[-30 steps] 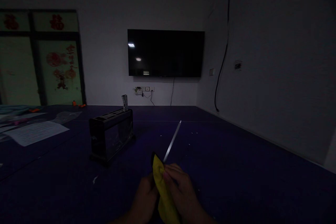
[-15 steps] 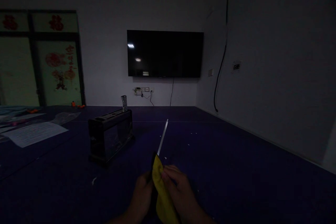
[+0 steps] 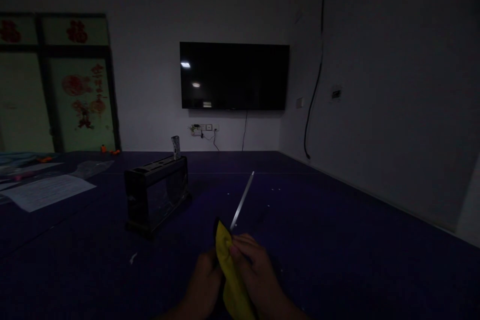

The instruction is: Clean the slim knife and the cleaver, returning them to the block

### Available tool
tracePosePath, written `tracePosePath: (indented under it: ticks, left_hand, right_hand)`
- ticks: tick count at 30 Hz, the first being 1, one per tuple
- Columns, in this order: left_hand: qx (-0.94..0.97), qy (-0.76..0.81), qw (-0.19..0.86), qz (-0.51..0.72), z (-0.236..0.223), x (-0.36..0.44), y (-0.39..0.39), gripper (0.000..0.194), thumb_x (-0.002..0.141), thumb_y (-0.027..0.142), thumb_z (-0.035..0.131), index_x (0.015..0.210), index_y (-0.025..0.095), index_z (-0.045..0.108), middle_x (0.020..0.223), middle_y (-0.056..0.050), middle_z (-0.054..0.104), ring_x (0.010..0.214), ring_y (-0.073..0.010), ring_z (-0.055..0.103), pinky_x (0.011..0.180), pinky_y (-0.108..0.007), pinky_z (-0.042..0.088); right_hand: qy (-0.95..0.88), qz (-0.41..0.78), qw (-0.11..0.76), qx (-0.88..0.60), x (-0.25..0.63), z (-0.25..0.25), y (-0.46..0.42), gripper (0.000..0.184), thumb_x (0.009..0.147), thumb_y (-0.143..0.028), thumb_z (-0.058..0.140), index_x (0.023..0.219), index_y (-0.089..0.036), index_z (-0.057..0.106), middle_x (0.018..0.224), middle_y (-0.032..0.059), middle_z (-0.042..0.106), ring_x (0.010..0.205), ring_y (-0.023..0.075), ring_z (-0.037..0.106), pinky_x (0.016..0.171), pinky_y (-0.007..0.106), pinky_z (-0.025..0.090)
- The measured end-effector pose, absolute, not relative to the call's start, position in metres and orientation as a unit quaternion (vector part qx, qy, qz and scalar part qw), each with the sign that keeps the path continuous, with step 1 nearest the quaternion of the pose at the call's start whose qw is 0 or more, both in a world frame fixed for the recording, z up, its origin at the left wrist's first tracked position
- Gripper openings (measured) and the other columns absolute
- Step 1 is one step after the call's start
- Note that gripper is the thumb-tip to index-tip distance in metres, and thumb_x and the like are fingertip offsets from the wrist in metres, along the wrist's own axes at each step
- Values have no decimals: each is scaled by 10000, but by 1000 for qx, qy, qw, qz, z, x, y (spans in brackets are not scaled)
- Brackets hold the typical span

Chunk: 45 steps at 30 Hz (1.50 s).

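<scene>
Left hand (image 3: 204, 277) and right hand (image 3: 259, 274) side by side, forearms in from below. Dark blue surface (image 3: 337, 245) runs well past the right to the wall (image 3: 382, 160); black rack (image 3: 157, 175) ahead-left, apart. Right closed, pinching yellow cloth (image 3: 233, 285) between hands. Left's fingers mostly hidden, can't tell grip. Bright strip (image 3: 243, 200) points forward from cloth's tip.

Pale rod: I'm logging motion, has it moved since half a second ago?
Yes: the pale rod has swung right, its tip going from left of the thin cord below the TV to the cord's right.
</scene>
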<state>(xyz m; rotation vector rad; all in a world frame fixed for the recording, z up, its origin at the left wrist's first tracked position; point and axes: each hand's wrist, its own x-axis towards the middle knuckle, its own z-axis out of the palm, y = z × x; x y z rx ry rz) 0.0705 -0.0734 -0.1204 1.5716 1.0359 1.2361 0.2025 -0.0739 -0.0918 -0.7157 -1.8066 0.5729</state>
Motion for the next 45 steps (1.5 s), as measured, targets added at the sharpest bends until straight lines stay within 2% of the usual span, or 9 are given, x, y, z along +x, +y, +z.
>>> tracePosePath:
  ticks: [4, 12, 19, 24, 32, 36, 39, 42, 45]
  left_hand:
    - [605, 416, 451, 507, -119, 70, -70, 420, 759, 403, 485, 998, 107, 662, 930, -90, 684, 859, -237, 586, 745, -307, 460]
    - [551, 416, 487, 535, -112, 73, -71, 437, 736, 433, 509, 950, 90, 677, 755, -76, 691, 782, -245, 609, 749, -334, 466]
    - [575, 414, 481, 516, -118, 73, -69, 449, 767, 438, 506, 1002, 87, 657, 829, -87, 695, 810, -236, 610, 734, -315, 469]
    - [624, 411, 450, 490, -119, 71, -72, 411, 794, 398, 496, 1042, 107, 645, 892, -78, 692, 827, -219, 596, 703, -276, 461]
    - [642, 393, 447, 484, -115, 72, -73, 392, 783, 360, 507, 1055, 114, 645, 801, -51, 692, 767, -208, 591, 627, -254, 445]
    - [617, 405, 455, 499, -114, 72, -73, 399, 762, 382, 505, 1004, 108, 665, 766, -54, 691, 731, -212, 589, 634, -275, 450]
    - [595, 421, 465, 503, -117, 72, -70, 414, 762, 402, 492, 987, 102, 667, 820, -70, 696, 751, -220, 596, 635, -285, 459]
    - [575, 412, 482, 517, -122, 71, -66, 425, 762, 419, 501, 992, 99, 660, 871, -84, 695, 802, -225, 606, 707, -303, 470]
    - [550, 411, 500, 528, -122, 71, -64, 462, 740, 461, 535, 972, 81, 658, 831, -94, 694, 776, -225, 616, 737, -316, 471]
  right_hand:
    - [-748, 254, 533, -303, 201, -96, -71, 330, 929, -377, 418, 815, -226, 689, 769, 28, 649, 771, 164, 568, 728, 283, 431]
    - [-729, 261, 545, -322, 202, -101, -67, 370, 910, -419, 433, 726, -216, 682, 707, 35, 630, 776, 179, 576, 732, 290, 447]
    - [-733, 261, 534, -332, 204, -97, -71, 373, 911, -430, 422, 753, -212, 681, 752, 40, 646, 753, 174, 574, 715, 288, 451]
    - [-743, 232, 537, -324, 204, -95, -72, 384, 922, -419, 407, 730, -210, 665, 722, 36, 636, 726, 165, 565, 763, 296, 453]
    - [-751, 216, 536, -320, 204, -94, -72, 361, 930, -384, 410, 742, -224, 673, 697, 21, 640, 708, 161, 570, 779, 301, 447]
    - [-747, 223, 536, -325, 203, -94, -72, 356, 925, -396, 421, 761, -216, 681, 737, 28, 652, 732, 162, 583, 768, 294, 447]
    - [-748, 227, 531, -329, 203, -95, -71, 381, 922, -411, 416, 721, -212, 670, 713, 28, 638, 738, 168, 583, 748, 294, 449]
    - [-747, 233, 530, -326, 204, -96, -70, 392, 921, -422, 408, 713, -216, 668, 695, 28, 630, 751, 175, 583, 737, 297, 453]
    - [-743, 238, 533, -328, 204, -98, -70, 385, 918, -426, 415, 730, -216, 676, 718, 32, 639, 746, 173, 582, 749, 300, 457]
